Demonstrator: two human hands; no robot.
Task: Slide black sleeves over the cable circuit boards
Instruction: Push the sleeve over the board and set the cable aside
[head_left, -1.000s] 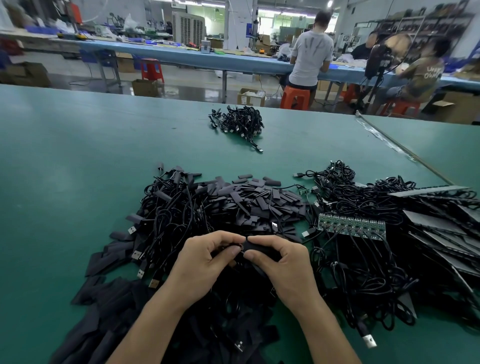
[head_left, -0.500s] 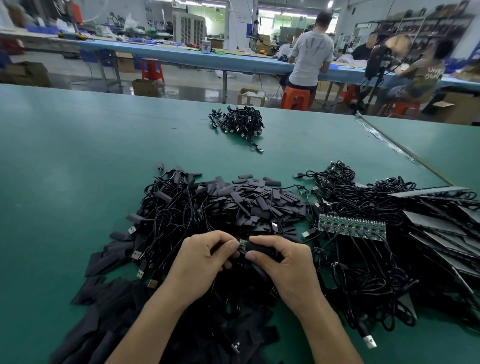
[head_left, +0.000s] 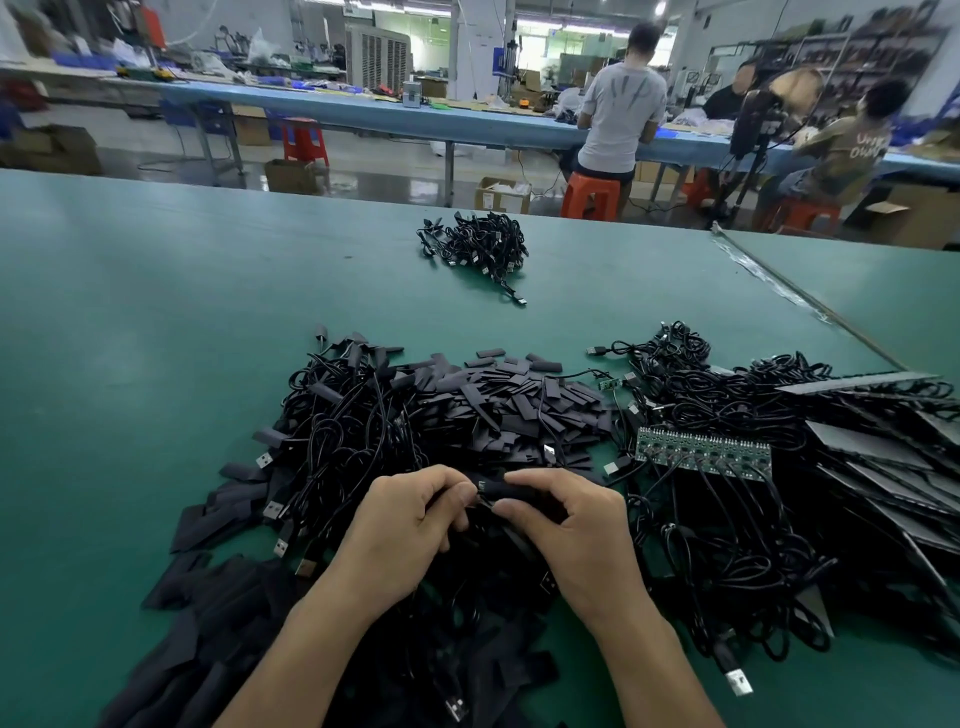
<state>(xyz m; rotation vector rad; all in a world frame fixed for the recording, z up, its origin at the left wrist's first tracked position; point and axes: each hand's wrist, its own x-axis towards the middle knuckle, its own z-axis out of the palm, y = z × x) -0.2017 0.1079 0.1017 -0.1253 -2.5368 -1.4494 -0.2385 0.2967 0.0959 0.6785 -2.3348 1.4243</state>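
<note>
Lower centre of frame: right hand (head_left: 569, 525) pinches a black sleeve (head_left: 514, 489), fingers curled round it; left hand (head_left: 408, 525) pinches the cable end at its mouth, board hidden. We judge: hold the board square to the opening, feed steadily, avoid buckling. Tangled cables (head_left: 727, 545) crowd both sides; bare green table (head_left: 156, 312) lies open at upper left, its far edge well apart from the hands

one black sleeve (head_left: 511, 490): short flat tube, roughly level, pinched in right hand (head_left: 566, 525). its left end meets a cable (head_left: 482, 500) end pinched in left hand (head_left: 410, 519). loose sleeve pile (head_left: 509, 400) lies flat on the counter (head_left: 156, 364) just behind. a row of green circuit boards (head_left: 701, 453), cables attached, sits to the right. lone board (head_left: 608, 383) at the pile's far right edge.
</note>
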